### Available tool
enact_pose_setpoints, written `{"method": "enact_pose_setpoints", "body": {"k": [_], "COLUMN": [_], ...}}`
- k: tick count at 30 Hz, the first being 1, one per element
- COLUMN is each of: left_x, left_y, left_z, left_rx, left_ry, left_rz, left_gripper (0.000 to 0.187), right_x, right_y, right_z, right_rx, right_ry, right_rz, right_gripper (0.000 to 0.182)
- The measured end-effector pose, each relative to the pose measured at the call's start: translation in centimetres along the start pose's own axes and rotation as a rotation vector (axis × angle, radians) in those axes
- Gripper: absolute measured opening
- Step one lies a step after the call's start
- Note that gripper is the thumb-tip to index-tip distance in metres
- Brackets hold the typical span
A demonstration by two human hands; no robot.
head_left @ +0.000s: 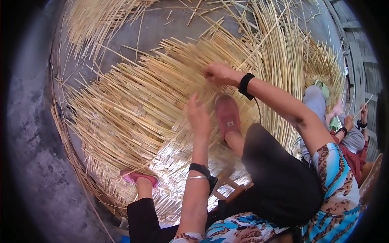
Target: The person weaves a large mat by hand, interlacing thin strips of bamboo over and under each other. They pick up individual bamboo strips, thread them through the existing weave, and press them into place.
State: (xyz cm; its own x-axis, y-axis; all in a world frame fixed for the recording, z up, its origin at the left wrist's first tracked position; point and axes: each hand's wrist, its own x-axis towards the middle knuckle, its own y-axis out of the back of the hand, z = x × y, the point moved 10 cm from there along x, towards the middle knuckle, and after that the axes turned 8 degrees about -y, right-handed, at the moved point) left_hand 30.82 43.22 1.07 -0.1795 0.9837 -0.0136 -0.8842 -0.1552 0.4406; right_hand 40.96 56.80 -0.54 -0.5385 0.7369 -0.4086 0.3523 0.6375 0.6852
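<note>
A mat of woven pale split-cane strips (129, 101) spreads over the floor, its long loose ends fanning out to the upper left. Over its middle is my left hand (198, 115), slightly smeared, its fingers raised and apart with nothing visible in them. My right hand (221, 74) is farther up, above the strips, its fingers curled closed. Blur around its fingertips hides what they hold, if anything. My feet, in a dark red shoe (227, 115) and a pink shoe (139, 177), rest on the weave. The tightly plaited part (174, 162) shines between them.
Long loose strips (279, 52) lie along the right. Another bundle of strips (97, 20) is at the upper left. At the right edge, a co-worker's hands (348, 121) are beside a slatted wall (364, 56). Grey concrete (32, 137) borders the left side.
</note>
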Motion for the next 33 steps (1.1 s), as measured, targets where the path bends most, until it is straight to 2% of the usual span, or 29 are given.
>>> {"method": "enact_pose_setpoints", "body": {"k": [1,3,6,10,12,16,19,23,25,26,28,30,31,33], "left_x": [0.1,0.1,0.4,0.8,0.6,0.5,0.9,0.9,0.5,0.5,0.8,1.2,1.4,1.6], "left_y": [-0.1,-0.8,-1.2,-1.9,-1.7,-1.6,-2.3,-2.1,-1.8,-1.8,-1.7,-1.6,-1.4,-1.4], "left_z": [0.1,-0.4,0.2,1.7,2.5,4.3,4.7,4.3,4.3,4.1,3.6,3.6,3.4,3.1], "left_rx": [0.006,-0.001,0.000,0.000,-0.005,0.040,0.027,0.035,0.084,0.065,0.177,0.168,0.189,0.179], "left_ry": [-0.028,-0.006,-0.002,-0.048,-0.073,-0.146,-0.165,-0.152,-0.141,-0.157,-0.190,-0.207,-0.196,-0.212], "left_rz": [0.013,0.001,-0.004,-0.045,-0.001,0.010,-0.024,-0.003,-0.029,-0.030,-0.041,-0.050,-0.050,-0.050], "left_gripper": [0.041,0.041,0.042,0.049,0.049,0.054,0.057,0.058,0.056,0.056,0.055,0.054,0.054,0.058], "right_x": [0.0,-0.4,-0.7,-0.5,-1.1,-2.3,-3.5,-3.8,-1.9,-1.4,0.3,0.4,0.4,0.6], "right_y": [-0.3,0.8,1.7,1.9,2.3,2.4,2.2,1.8,2.4,2.9,2.1,1.9,2.0,2.5], "right_z": [0.2,0.5,1.2,-0.3,-1.6,-3.0,-5.2,-5.2,-1.6,-0.9,1.2,0.8,0.7,0.1], "right_rx": [0.002,0.048,0.216,0.184,0.219,0.064,-0.130,-0.107,0.024,0.004,0.338,0.134,0.123,-0.189], "right_ry": [-0.001,0.037,0.056,0.118,0.184,0.207,0.305,0.333,0.169,0.160,0.029,-0.022,-0.040,-0.021], "right_rz": [-0.008,0.106,0.130,0.066,0.096,0.118,0.231,0.254,0.220,0.233,-0.014,-0.122,-0.104,0.049], "right_gripper": [0.013,0.012,0.013,0.008,0.005,0.011,0.015,0.009,0.012,0.012,0.018,0.020,0.020,0.019]}}
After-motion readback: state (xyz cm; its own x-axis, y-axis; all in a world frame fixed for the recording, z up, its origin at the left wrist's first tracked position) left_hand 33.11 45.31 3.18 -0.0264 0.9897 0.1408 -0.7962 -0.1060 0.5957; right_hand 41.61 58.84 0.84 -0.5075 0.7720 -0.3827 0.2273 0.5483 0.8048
